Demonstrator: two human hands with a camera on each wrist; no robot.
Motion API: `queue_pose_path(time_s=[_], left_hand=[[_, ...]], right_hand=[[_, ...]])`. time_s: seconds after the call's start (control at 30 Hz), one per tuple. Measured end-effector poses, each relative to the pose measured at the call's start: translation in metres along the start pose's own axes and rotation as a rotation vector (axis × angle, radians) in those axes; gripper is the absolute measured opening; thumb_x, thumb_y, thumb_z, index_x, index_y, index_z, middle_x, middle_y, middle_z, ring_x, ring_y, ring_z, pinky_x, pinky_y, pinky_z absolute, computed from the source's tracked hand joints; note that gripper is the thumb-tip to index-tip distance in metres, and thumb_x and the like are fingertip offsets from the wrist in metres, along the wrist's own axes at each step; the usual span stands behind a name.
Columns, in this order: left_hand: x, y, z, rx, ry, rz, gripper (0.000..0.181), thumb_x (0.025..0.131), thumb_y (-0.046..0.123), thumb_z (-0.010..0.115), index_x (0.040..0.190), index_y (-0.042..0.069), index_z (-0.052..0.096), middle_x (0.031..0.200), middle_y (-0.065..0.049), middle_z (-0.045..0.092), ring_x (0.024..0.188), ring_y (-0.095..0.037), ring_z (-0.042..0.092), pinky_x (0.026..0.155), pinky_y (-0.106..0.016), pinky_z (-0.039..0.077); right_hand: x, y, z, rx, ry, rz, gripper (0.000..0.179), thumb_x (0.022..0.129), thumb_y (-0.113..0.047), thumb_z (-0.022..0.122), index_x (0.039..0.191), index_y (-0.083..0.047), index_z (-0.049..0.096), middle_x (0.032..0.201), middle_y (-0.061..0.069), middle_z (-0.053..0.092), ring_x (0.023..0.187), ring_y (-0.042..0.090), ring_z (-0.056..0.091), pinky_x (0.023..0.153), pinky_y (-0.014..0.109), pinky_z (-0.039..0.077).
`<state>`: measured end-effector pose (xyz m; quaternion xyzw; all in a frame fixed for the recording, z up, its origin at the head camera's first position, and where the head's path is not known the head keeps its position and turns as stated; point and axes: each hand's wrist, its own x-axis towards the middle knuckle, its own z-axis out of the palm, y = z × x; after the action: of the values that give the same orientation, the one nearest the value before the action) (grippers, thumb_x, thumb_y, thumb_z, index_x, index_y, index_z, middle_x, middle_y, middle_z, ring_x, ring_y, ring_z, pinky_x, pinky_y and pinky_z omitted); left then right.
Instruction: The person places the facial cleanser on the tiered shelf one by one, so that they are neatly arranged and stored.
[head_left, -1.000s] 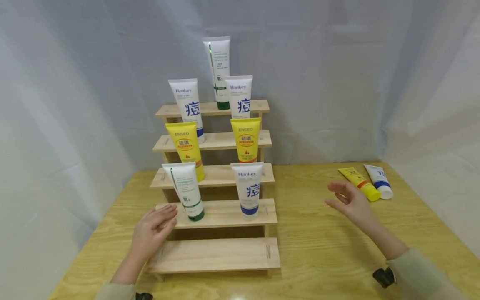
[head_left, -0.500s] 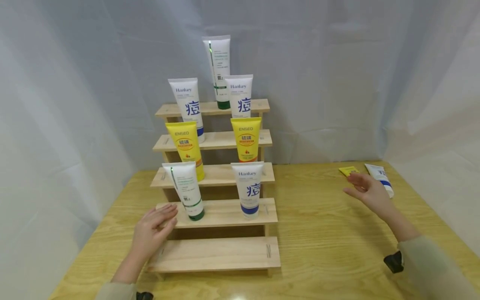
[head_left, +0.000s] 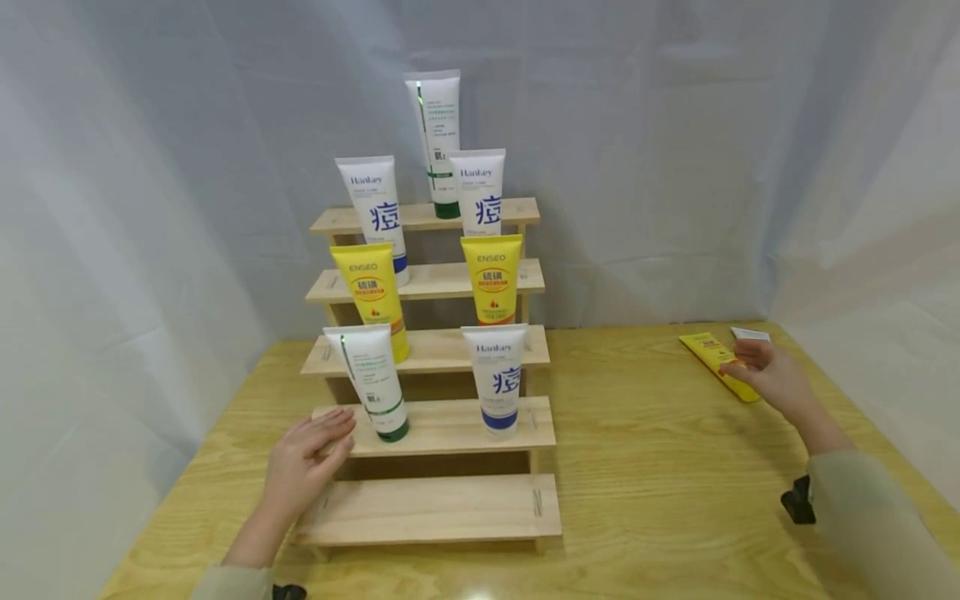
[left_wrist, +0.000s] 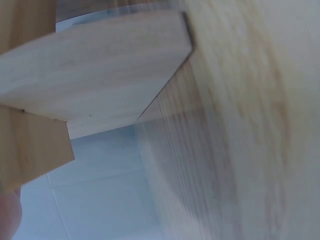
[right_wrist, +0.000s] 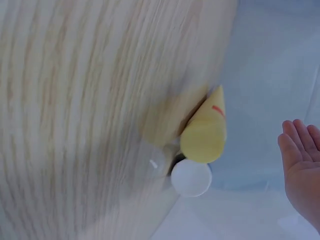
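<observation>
My right hand (head_left: 776, 383) hovers over two squeeze tubes lying at the table's back right. One is a yellow tube (head_left: 701, 350); the other, a white tube (head_left: 750, 335), is mostly hidden behind the hand. In the right wrist view, that hand is apart from both, fingers extended, while the yellow cap (right_wrist: 202, 142) and white cap (right_wrist: 191, 178) face the camera. My left hand (head_left: 303, 454) holds nothing, its relaxed fingers at the left side of the wooden stepped stand (head_left: 442, 508), close to a green-capped white tube (head_left: 371, 375).
More tubes stand cap-down on the upper steps: a white blue-banded tube (head_left: 497, 367), a yellow tube (head_left: 492, 271) and several others. A grey-white curtain (head_left: 637, 167) hangs behind the wooden table (head_left: 637, 500).
My right hand has moved right and slightly back, passing over the lying yellow tube to above the white one. The left hand and the stand's tubes stay put.
</observation>
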<state>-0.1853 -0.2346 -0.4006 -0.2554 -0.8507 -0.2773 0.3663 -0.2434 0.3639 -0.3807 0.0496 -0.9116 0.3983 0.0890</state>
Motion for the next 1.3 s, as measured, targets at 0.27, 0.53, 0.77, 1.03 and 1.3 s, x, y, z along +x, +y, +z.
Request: queue_pose_path(time_s=[0.27, 0.53, 0.77, 1.03, 1.3], left_hand=[[0.000, 0.001, 0.000, -0.005, -0.004, -0.005, 0.022, 0.067, 0.002, 0.069, 0.090, 0.002, 0.069, 0.101, -0.009, 0.064, 0.100, -0.012, 0.057, 0.099, -0.018, 0.024], [0.001, 0.003, -0.001, -0.005, -0.004, 0.001, 0.022, 0.068, 0.002, 0.069, 0.089, 0.002, 0.069, 0.101, -0.009, 0.064, 0.098, -0.015, 0.058, 0.099, -0.019, 0.024], [-0.001, 0.003, -0.001, -0.014, -0.001, 0.011, 0.022, 0.068, 0.003, 0.069, 0.090, 0.002, 0.069, 0.102, -0.009, 0.064, 0.098, -0.016, 0.058, 0.100, -0.021, 0.024], [-0.001, 0.000, -0.001, -0.009, 0.002, 0.021, 0.022, 0.068, 0.003, 0.069, 0.090, 0.001, 0.069, 0.101, -0.009, 0.064, 0.097, -0.018, 0.059, 0.100, -0.021, 0.024], [0.000, -0.001, 0.000, -0.016, 0.015, 0.045, 0.020, 0.070, 0.007, 0.069, 0.089, 0.001, 0.069, 0.100, -0.010, 0.064, 0.096, -0.018, 0.059, 0.099, -0.020, 0.025]], right_hand=[[0.018, 0.024, -0.001, -0.149, -0.016, 0.015, 0.061, 0.087, -0.028, 0.056, 0.120, 0.019, 0.035, 0.117, 0.038, 0.040, 0.103, 0.049, 0.041, 0.084, 0.056, 0.035], [0.034, 0.035, 0.002, -0.204, -0.048, 0.055, 0.062, 0.087, -0.027, 0.055, 0.118, 0.022, 0.035, 0.115, 0.040, 0.038, 0.103, 0.051, 0.038, 0.084, 0.057, 0.035], [0.040, 0.049, 0.004, -0.289, -0.013, -0.011, 0.038, 0.082, -0.015, 0.060, 0.091, 0.021, 0.050, 0.078, 0.032, 0.049, 0.069, 0.041, 0.046, 0.061, 0.047, 0.042], [0.039, 0.053, 0.005, -0.354, -0.049, 0.003, 0.032, 0.080, -0.014, 0.059, 0.083, 0.016, 0.049, 0.067, 0.022, 0.049, 0.061, 0.032, 0.044, 0.054, 0.042, 0.038], [0.042, 0.058, 0.008, -0.377, -0.127, 0.076, 0.037, 0.085, -0.015, 0.052, 0.094, 0.020, 0.049, 0.082, 0.029, 0.055, 0.074, 0.039, 0.051, 0.066, 0.048, 0.042]])
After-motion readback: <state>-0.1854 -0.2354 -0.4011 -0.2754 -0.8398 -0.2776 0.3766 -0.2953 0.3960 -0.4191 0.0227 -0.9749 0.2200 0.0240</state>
